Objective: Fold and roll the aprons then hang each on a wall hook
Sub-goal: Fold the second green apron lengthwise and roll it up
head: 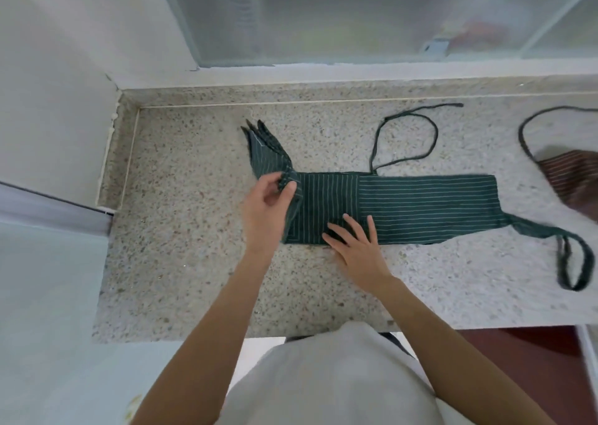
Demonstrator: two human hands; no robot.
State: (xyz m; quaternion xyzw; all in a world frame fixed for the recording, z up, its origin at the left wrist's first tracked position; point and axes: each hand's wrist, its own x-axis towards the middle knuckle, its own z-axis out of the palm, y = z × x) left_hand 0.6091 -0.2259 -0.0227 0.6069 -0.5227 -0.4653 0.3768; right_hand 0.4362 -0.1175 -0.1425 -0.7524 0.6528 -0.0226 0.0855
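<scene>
- A speckled stone counter (200, 262) is filling the view, running along under a frosted window (356, 16), with a white wall (58, 52) closing it off on the left.
- The green apron (420, 207), pinstriped and folded into a long band, is lying flat across the middle of the counter, running left to right.
- Its left end is lifting off the stone, the layered corners fanning up and away toward the back wall.
- A brown apron (572, 181), striped too, is poking in at the right edge, well apart from the hands and only partly in view.
- The person's pale shirt (323, 382) is showing at the bottom.
- The left hand (268, 198) is curling round the raised left end of the green apron, thumb and fingers pinching the fold.
- The right hand (356, 243) is lying flat, fingers straight and spread, pressing the band's near edge down onto the counter.
- One tie (433, 133) is looping loose behind the band; a second strap (572, 262) is trailing off its right end in a loop.
- A dark cord (524, 133) is curving up from the brown apron.
</scene>
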